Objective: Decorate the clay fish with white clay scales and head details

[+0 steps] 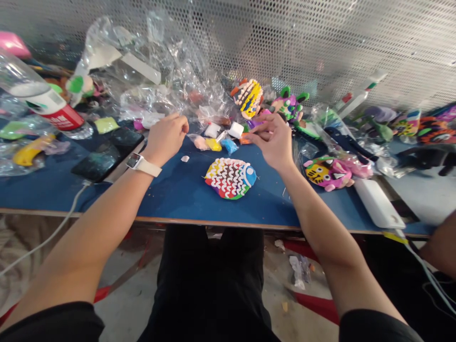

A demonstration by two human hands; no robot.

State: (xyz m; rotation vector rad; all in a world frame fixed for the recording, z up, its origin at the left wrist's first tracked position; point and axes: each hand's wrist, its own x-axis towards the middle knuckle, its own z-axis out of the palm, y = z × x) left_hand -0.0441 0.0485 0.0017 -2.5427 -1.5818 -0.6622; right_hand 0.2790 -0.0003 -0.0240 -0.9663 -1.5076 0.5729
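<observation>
A fish-shaped modelling-clay piece [231, 178], with white wavy scales over many colours and a blue head, lies flat on the blue table between my hands. My left hand [166, 136], wearing a watch on its wrist, is curled closed beside crumpled clear plastic; its fingertips are hidden, so its contents do not show. To the right, my right hand [273, 141] has thumb and fingertips closed at a small piece of orange clay [244, 139]. Near those fingers sit white clay [235, 130], blue clay [229, 146] and yellow clay [213, 144]. A white scrap [185, 158] lies below my left hand.
Clear plastic wrapping [171, 61] is heaped against a perforated metal panel [320, 47]. At left are a bottle [53, 107] and a black phone [98, 159]. A striped clay figure [249, 97], a pink-and-yellow figure [327, 173] and a white power bank [379, 204] lie farther right.
</observation>
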